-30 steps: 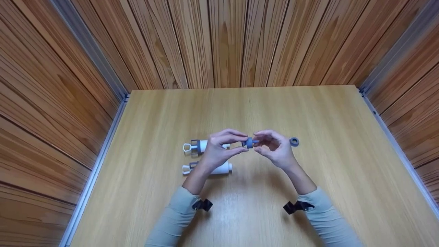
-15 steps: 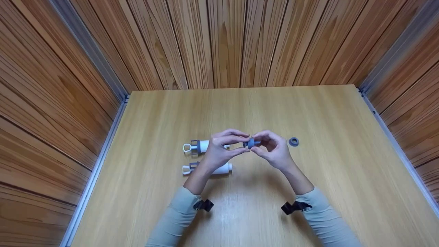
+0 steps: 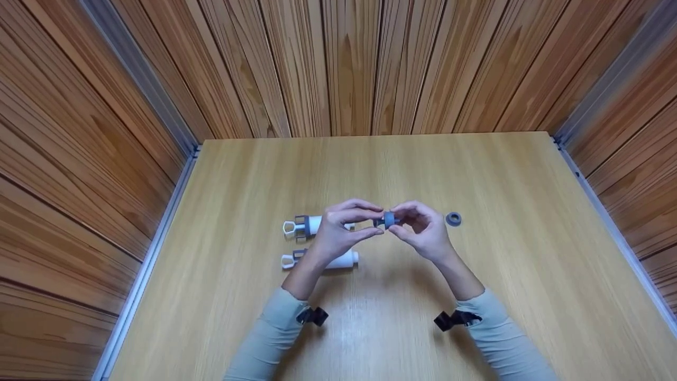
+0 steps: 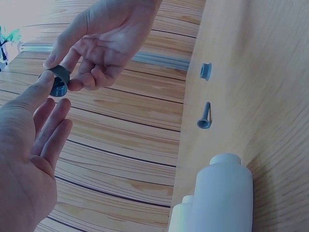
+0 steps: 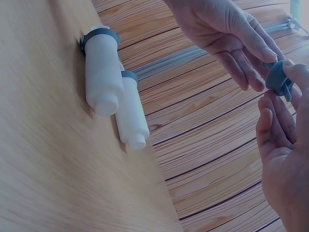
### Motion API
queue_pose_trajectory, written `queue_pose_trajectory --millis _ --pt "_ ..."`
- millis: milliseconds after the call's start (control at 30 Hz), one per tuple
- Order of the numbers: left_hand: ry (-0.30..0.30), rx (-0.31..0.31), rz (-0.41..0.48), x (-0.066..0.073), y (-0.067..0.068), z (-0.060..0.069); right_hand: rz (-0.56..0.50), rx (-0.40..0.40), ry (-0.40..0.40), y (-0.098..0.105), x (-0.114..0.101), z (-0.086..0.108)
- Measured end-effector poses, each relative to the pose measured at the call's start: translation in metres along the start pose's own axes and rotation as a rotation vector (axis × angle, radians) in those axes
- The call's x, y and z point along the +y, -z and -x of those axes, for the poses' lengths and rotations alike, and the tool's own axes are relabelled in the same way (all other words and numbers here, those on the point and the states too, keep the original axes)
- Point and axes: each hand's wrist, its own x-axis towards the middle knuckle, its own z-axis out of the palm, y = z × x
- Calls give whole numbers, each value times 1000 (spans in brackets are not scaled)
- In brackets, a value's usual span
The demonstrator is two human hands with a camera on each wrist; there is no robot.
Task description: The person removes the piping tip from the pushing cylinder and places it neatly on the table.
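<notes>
Above the table, both hands pinch a small blue-grey plastic piece, a round cap-like ring with a short stem (image 3: 389, 220). The left hand (image 3: 341, 227) holds its left end between thumb and fingertips. The fingertips of the right hand (image 3: 423, 230) grip the ring from the right. In the left wrist view the held piece (image 4: 59, 83) shows a hollow, round opening. Below the left forearm and hand lie two white syringe-like cylinders (image 3: 346, 259), with grey collars and white loop handles, partly covered.
A loose grey ring (image 3: 453, 218) lies on the tabletop right of the right hand. The left wrist view also shows a small blue-grey funnel-shaped piece (image 4: 204, 117) on the table. Wood-panelled walls (image 3: 349, 69) enclose the table's back and sides.
The right hand has come slightly left, and its fingertips have closed on the ring. The held piece tilted, then straightened, and sits slightly farther right. The left hand has hardly moved.
</notes>
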Motion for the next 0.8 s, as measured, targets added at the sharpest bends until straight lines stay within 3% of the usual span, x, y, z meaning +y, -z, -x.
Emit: queue_pose_trajectory --millis 433,800 --pt "60 -6 -34 1 1 0 23 22 -8 2 -4 -3" --pt "39 13 -36 -1 2 1 27 17 3 10 -3 -1"
